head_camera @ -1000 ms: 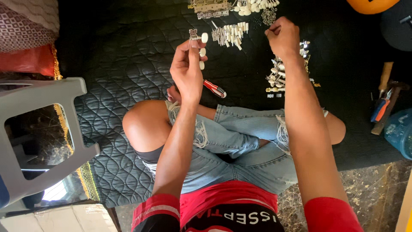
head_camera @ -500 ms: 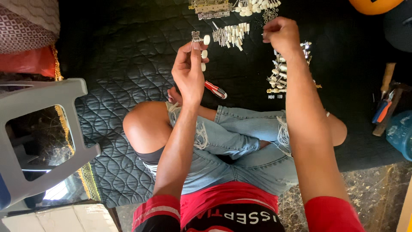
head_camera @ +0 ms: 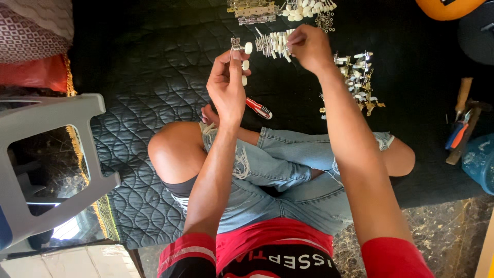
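crossed legs in torn jeans (head_camera: 288, 159) are seen nearest, on a black quilted mat (head_camera: 139, 103). a red-handled screwdriver (head_camera: 259, 108) lies just beyond the knee. the left hand (head_camera: 227, 85) is raised, fingers clamped on a small metal tuning peg with a cream knob (head_camera: 241, 46). farther right, the right hand (head_camera: 309, 46) is pinched shut on the row of cream-knobbed pegs (head_camera: 272, 44). more pegs (head_camera: 360, 82) lie right.

Grey plastic stool (head_camera: 46, 170), left edge. Black quilted mat (head_camera: 144, 92) across centre. Red-handled screwdriver (head_camera: 259, 108) mid-frame. Hand tools (head_camera: 460, 123), far right. Orange round object (head_camera: 447, 7), upper right corner.
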